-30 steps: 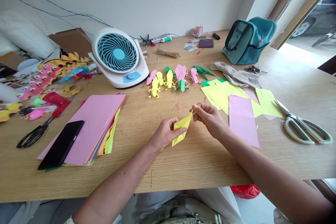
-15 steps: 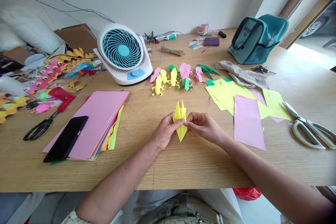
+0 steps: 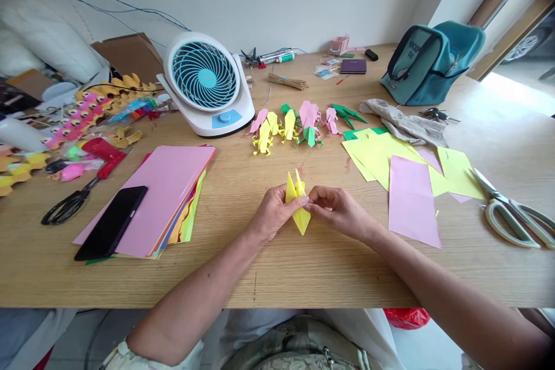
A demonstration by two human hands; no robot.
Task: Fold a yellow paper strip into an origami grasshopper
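Note:
A folded yellow paper piece (image 3: 302,221), long and pointed at both ends, is held upright over the front middle of the table. My left hand (image 3: 277,211) is closed on its left side, thumb pressed across the front. From the right, my right hand (image 3: 336,208) pinches the paper's edge between thumb and curled fingers, close to the left thumb. Two narrow points stick up above my hands. Just beyond stand several finished folded paper figures, among them a yellow figure (image 3: 262,140), a pink figure (image 3: 309,113) and a green figure (image 3: 309,136).
To the left, a black phone (image 3: 111,222) lies on stacked coloured paper (image 3: 173,185), beside black-handled scissors (image 3: 71,205). A fan (image 3: 206,78) stands behind. On the right are yellow sheets (image 3: 381,153), a pink sheet (image 3: 411,202), large scissors (image 3: 511,219) and a teal bag (image 3: 427,66).
The folded yellow paper has tilted slightly, its top leaning further left. Both hands keep nearly the same grip. The whole view has shifted a little.

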